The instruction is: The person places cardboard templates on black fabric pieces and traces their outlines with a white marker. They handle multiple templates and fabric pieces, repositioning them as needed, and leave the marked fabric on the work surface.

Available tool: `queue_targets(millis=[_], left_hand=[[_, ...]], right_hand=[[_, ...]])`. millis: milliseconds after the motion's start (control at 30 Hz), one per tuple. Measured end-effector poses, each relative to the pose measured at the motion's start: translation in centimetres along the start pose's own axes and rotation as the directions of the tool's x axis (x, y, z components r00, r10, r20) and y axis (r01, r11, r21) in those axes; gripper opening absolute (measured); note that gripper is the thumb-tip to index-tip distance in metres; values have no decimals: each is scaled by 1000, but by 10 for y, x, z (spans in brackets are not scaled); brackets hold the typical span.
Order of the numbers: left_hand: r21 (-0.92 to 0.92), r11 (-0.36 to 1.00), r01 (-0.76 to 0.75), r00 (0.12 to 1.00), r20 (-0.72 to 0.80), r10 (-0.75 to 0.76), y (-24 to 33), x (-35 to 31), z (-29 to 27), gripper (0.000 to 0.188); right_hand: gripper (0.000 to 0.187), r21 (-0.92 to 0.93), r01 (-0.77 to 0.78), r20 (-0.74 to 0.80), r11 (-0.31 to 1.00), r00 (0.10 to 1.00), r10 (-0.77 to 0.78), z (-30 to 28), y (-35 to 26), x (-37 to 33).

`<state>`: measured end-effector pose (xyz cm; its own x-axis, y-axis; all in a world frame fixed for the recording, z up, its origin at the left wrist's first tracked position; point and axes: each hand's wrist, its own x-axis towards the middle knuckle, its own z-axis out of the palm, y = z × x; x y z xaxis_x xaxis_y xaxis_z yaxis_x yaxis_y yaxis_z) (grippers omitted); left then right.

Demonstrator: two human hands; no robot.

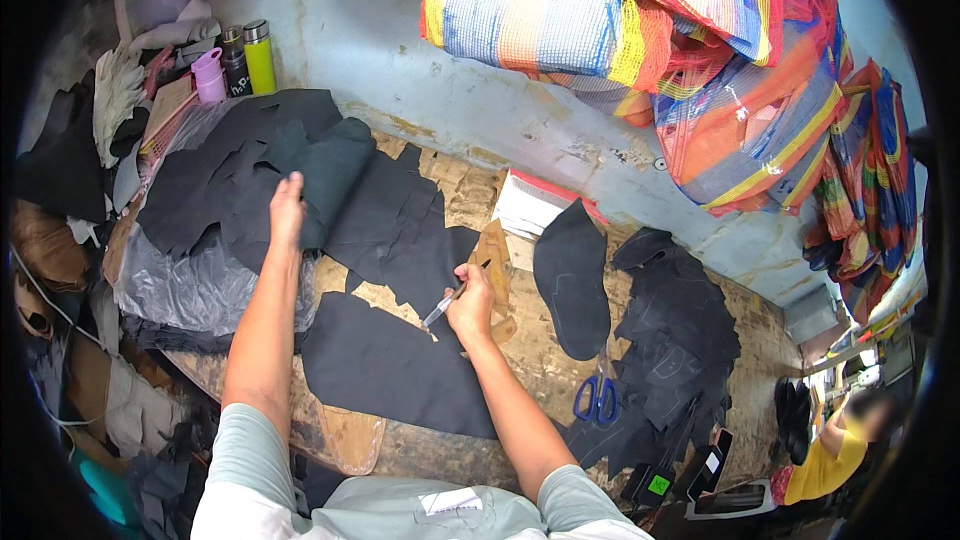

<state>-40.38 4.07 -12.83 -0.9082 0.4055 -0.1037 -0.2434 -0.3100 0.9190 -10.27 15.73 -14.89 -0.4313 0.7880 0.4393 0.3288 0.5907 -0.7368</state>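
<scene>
My left hand (288, 212) is closed on the near left edge of a dark, folded-over leather-like sheet (335, 165); some of its fingers are hidden. In my right hand (470, 302) is a slim silver-and-black pen (441, 308), its silver end pointing down left. Below that hand lies a large black piece (390, 370) with a curved left edge. A tan template (493, 265) rests just right of the hand. Farther right is a black cut piece (572, 280) with a rounded end, then scissors (597, 399) with blue handles.
Black pieces with pale outlines (675, 330) pile up on the worn wooden table (440, 455). White papers (530, 205) lie near the wall. Bottles (259, 57) stand at back left; striped mesh bags (750, 130) hang above. A person in yellow (825, 465) is far right.
</scene>
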Motion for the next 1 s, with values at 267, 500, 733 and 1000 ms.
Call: queue_targets(millis=[267, 500, 733, 1000], left_hand=[[650, -255, -716, 693, 615, -376, 20, -71, 34, 126], [581, -100, -808, 558, 698, -449, 49, -30, 28, 47], [441, 251, -862, 505, 799, 327, 91, -133, 49, 21], [444, 391, -806, 238, 849, -473, 31, -299, 17, 25]], right_hand=[[24, 103, 85, -139, 991, 988, -70, 0, 7, -18], [22, 170, 70, -133, 983, 990, -48, 1, 11, -16], [17, 172, 45, -191, 984, 981, -11, 0, 0, -15], [42, 640, -418, 168, 645, 895, 413, -75, 9, -32]])
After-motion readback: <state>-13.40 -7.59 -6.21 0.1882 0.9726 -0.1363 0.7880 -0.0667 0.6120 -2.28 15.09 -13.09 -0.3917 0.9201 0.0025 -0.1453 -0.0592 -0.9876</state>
